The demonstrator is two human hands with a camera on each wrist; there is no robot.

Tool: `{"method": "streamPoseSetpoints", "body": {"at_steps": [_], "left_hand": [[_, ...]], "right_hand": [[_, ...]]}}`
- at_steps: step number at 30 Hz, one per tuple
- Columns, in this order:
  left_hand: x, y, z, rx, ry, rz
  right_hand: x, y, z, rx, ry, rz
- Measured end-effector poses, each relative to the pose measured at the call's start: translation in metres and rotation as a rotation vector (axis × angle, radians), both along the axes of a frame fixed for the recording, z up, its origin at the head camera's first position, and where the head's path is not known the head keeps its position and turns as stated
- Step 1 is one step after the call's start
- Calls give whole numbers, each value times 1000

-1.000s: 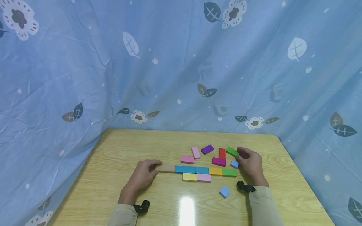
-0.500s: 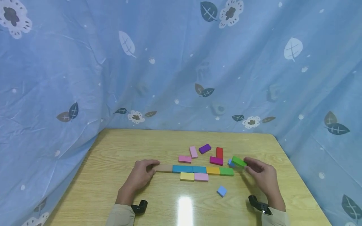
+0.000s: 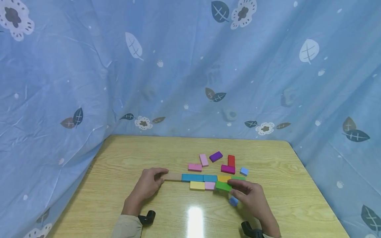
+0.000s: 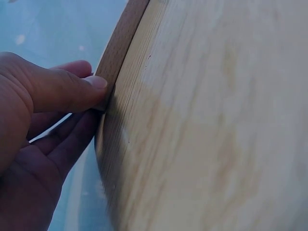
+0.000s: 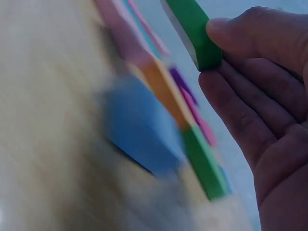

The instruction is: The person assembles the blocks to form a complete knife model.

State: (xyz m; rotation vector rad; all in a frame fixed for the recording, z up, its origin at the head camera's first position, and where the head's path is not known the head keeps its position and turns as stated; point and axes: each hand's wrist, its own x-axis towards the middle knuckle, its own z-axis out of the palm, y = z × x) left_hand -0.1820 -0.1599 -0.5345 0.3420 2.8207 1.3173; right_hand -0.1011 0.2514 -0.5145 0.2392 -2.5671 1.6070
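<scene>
Your right hand pinches the held green block by one end, thumb against fingers. The block is clear of the table, over the right end of the pink block in the head view. Your left hand grips the outer end of the tan block, leftmost in the back row. Front row: yellow block, then pink, both lying against the back row.

Step in hand, as judged: setting the green beside the pink, before the orange block. Shift it slightly right before lowering; straight down from here it may land on the pink. Bring it down flat, long side to the back row, then close the end joint with light pressure. Keep your left grip steady so the row cannot creep. Mind the blue cube, partly hidden by your right hand; a low wrist could knock it.
</scene>
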Motion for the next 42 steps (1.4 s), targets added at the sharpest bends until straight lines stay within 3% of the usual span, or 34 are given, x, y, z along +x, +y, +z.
{"method": "streamPoseSetpoints", "body": {"at_steps": [5,8,19,22,26,31,37,42], "left_hand": [[0,0,0,-6,0,2],[0,0,1,-5,0,2],[2,-1,3,-8,15,-28],[2,-1,4,-10,11,-32],[1,-1,5,-15,8,-31],[1,-2,4,-15,10,-26],[0,-2,2,-11,-7,-18],[0,-2,2,-10,-6,-15]], "right_hand": [[3,-30,-8,-5,-37,95],[4,-46,-10,36,-18,133],[9,-79,-16,254,-17,146],[12,-82,-17,277,49,145],[15,-89,-18,282,227,156],[15,-100,-20,296,379,201],[7,-110,-21,403,424,176],[3,-113,-20,394,414,175]]}}
